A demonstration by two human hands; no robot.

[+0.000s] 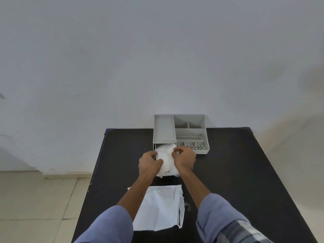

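My left hand (pixel 149 163) and right hand (pixel 184 158) both grip the crumpled white cloth (pixel 166 158), one on either side of it. The fingers (pixel 178 149) of each hand are curled into the fabric and pinch it. The cloth sits at the front of the grey organizer (pixel 164 128), bunched in its pulled-out drawer (pixel 155 147), which opens under the organizer's left tray. The cloth bulges over the drawer's rim and hides most of the inside.

I hold it from two sides because soft fabric springs up wherever it is let go. With a grip on each flank I can gather the bulk and guide it between the drawer walls. I judge that I am packing it down, though the pose alone would also suit lifting it out.

A second white cloth (pixel 161 207) lies flat and loosely folded in front of the organizer, nearer to me than the drawer and between my forearms, probably waiting its turn. The organizer's open compartments, to the right of the drawer, look bare, and some have perforated floors.

The organizer stands at the far edge of a black worktop (pixel 236 172), backed against a plain pale wall (pixel 157 58). To the organizer's left, beyond the worktop's edge, is a light tiled floor (pixel 35 199). My blue sleeves (pixel 112 225) are pushed back from the wrists.
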